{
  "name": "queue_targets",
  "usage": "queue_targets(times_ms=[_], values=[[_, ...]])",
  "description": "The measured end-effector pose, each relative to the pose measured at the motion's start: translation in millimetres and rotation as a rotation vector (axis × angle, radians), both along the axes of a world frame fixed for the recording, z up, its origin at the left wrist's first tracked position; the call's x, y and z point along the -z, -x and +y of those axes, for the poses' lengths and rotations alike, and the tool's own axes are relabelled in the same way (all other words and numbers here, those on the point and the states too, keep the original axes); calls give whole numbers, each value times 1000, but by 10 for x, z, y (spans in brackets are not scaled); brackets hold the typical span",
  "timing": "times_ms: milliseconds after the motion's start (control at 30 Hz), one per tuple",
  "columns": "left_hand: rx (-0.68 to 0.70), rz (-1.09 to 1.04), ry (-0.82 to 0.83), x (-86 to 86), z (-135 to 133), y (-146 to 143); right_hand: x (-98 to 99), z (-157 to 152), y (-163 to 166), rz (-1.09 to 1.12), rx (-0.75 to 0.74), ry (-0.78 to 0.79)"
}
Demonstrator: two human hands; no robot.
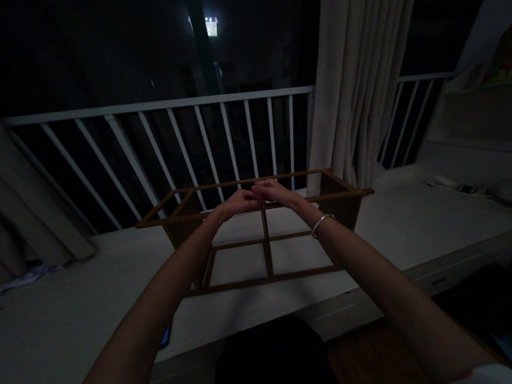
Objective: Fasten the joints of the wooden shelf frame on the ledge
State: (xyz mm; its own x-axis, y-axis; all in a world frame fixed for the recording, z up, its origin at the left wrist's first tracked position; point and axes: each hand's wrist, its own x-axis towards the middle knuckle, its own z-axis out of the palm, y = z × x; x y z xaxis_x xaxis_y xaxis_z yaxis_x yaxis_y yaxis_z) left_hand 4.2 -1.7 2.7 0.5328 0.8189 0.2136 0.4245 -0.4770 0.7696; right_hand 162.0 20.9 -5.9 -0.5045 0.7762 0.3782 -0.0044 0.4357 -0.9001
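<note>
A brown wooden frame with slatted openings lies on the pale ledge, its long top rail running left to right. My left hand is above the middle of that rail, fingers bent and drawn together. From the other side my right hand, with a silver bangle on the wrist, meets it fingertip to fingertip over the centre upright. Both hands look pinched; whatever is between the fingers is too small and dark to make out.
White railing stands behind the frame before a dark window. Beige curtains hang at both sides. A phone-like dark object lies near the pale ledge's front edge, partly behind my left forearm. A strap lies at right.
</note>
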Motion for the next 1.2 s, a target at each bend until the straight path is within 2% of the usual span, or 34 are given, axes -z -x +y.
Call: queue_targets(times_ms=[267, 467, 800, 1000, 1200], values=[[-24, -8, -8, 17, 31, 10, 4, -27, 28, -3, 35, -65], [-12, 2, -10, 5, 36, 22, -9, -57, 36, -12, 55, -58], [-36, 28, -2, 5, 22, 27, -26, -180, 24, -92, 94, -206], [-2, 26, 22, -9, 4, 30, -32, -197, 5, -71, 54, -203], [21, 8, 9, -14, -21, 22, 9, -134, 7, -65, 83, -177]])
